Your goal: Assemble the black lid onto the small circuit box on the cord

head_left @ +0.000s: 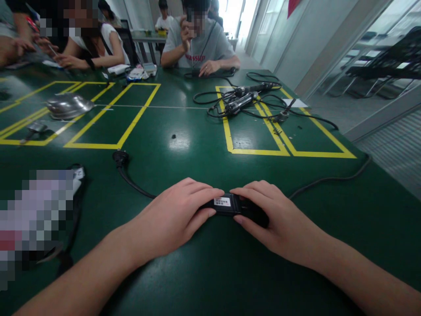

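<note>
A black corded box [233,204], perhaps a power adapter, lies lengthwise between my hands just in front of me. Its top carries a white label with print too small to read. My left hand [184,206] closes around its left end, thumb at the near side and fingers at the far side. My right hand [276,215] grips the darker, rounded right end in the same way. From the left side a black cord leads to a plug [120,157] on the green table. Another black cable [329,180] runs off to the right; its join to the box is hidden by my right hand.
Corded tools [241,102] lie tangled at the back right, over yellow tape outlines [259,152]. A shiny metal piece [69,105] sits at the left. A pixelated item [36,215] lies near my left arm. Across the table, a person [200,44] handles a thin rod.
</note>
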The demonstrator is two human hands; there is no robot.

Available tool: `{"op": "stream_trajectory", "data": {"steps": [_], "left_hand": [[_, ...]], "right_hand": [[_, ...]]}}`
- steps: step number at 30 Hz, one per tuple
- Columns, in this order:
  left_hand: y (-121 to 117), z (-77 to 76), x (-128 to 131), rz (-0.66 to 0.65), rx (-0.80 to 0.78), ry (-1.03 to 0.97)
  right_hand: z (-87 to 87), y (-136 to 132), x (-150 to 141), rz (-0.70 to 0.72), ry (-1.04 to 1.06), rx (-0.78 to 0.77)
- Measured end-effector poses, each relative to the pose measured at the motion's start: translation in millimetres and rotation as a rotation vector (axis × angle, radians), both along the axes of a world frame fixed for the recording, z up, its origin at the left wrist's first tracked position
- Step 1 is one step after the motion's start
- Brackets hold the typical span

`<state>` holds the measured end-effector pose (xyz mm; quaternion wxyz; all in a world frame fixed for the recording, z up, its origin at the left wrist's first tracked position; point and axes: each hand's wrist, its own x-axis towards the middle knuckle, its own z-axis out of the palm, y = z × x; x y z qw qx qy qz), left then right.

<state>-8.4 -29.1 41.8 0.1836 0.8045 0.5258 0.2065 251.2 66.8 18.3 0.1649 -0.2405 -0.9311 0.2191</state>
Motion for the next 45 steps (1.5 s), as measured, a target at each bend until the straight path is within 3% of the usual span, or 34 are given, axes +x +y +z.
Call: {"op": "stream_trajectory", "data": {"steps": [11, 18, 21, 24, 30, 40, 45], "left_hand": [[-2, 0.4, 0, 0.053, 0.026, -0.011], [5, -9.8, -10, 0.261, 0.082, 0.155], [6, -11.4, -11, 0.293, 0.100, 0.174], [4, -6.2, -10, 0.255, 0.132, 0.159], [-1, 4.4, -5, 0.078, 0.022, 0.228], [-5, -1.1, -4, 0.108, 0.027, 0.239], [-3, 3.8, -3, 0.086, -0.022, 0.299]], "right_hand": [[-0.2, 0, 1, -0.014, -0.002, -0.020], [1.5, 1, 2, -0.040, 0.001, -0.029], [2.5, 1, 1, -0.023, -0.002, -0.020], [2.5, 1, 1, -0.018, 0.006, -0.009], [4.5, 2, 1, 0.027, -0.001, -0.022], [3.8, 1, 1, -0.008, 0.041, -0.064], [2.7, 1, 1, -0.007, 0.077, -0.050]]}}
